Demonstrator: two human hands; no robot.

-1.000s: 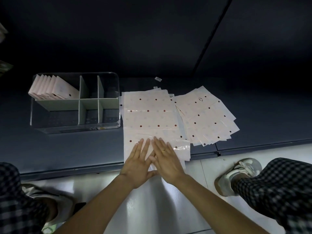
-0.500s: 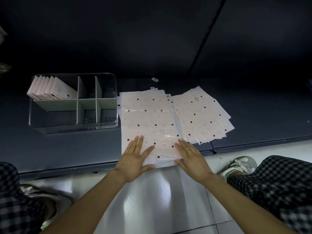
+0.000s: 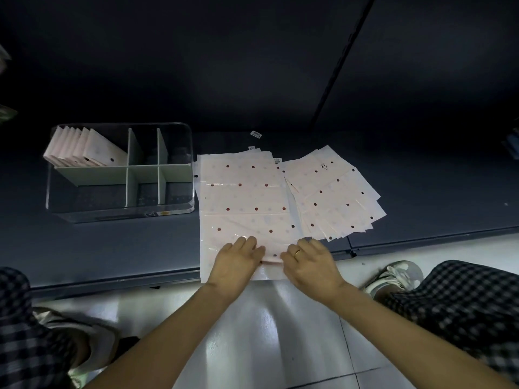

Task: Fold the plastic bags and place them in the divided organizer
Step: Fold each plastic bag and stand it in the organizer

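A pale pink plastic bag (image 3: 244, 197) with dark red dots lies flat on the dark surface in front of me. My left hand (image 3: 238, 261) and my right hand (image 3: 310, 263) sit side by side on its near edge, fingers curled over a raised fold of the bag between them. Left of the bag stands the clear divided organizer (image 3: 118, 216) with pale green partitions. Several folded bags (image 3: 84, 151) stand upright in its back left compartment; the other compartments show no bags. To the right of the flat bag, several more unfolded bags (image 3: 334, 192) lie fanned out.
The dark platform (image 3: 98, 248) ends in a front edge just under my hands, with glossy white floor tiles (image 3: 266, 332) below. My checked trouser knees and shoes (image 3: 393, 276) flank my arms left and right. A small label (image 3: 255, 133) lies behind the bags.
My hands, spread flat and apart on the bag's near part half a second ago, have come together and curled round its near edge, which now stands up as a fold.
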